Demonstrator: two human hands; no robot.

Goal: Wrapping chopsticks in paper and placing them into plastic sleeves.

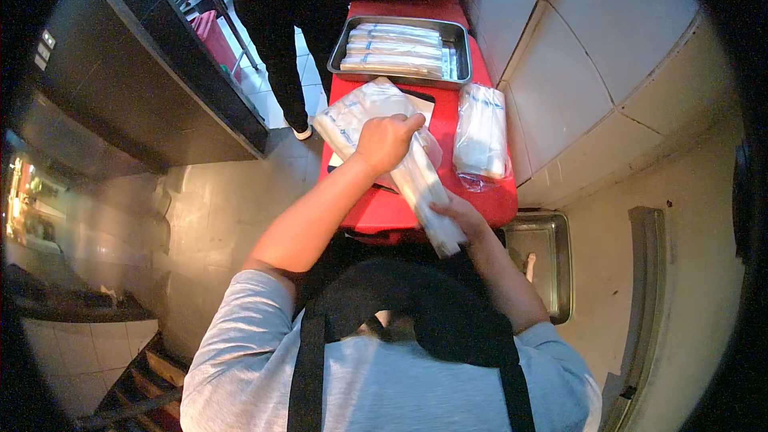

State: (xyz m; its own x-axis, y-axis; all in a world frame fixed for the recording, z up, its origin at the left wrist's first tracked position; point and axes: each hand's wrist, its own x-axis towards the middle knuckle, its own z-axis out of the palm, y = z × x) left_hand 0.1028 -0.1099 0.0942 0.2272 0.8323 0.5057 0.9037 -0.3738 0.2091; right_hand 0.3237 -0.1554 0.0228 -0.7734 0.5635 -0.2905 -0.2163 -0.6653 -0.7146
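My left hand (389,143) is closed in a fist on a clear plastic wrapping around white folded plastic bundles (354,111). My right hand (461,213) grips a long, narrow white plastic bundle (423,183), which slants from below my left fist toward my body. Both hands are over a red plastic tabletop (372,210). Behind them stands a steel tray (399,77) with several flat, plastic-wrapped white bundles (393,48) laid in rows. Right of my hands lies a clear bag of white bundles (482,132). A dark-edged flat object (425,102) is partly hidden under the held plastic.
Close along the right runs a tiled wall (564,54). A metal basin (561,270) sits low beside my right arm. A person in dark trousers (270,42) stands beyond the table's far left. A dark counter (150,72) is on the left, with steps (141,378) at the lower left.
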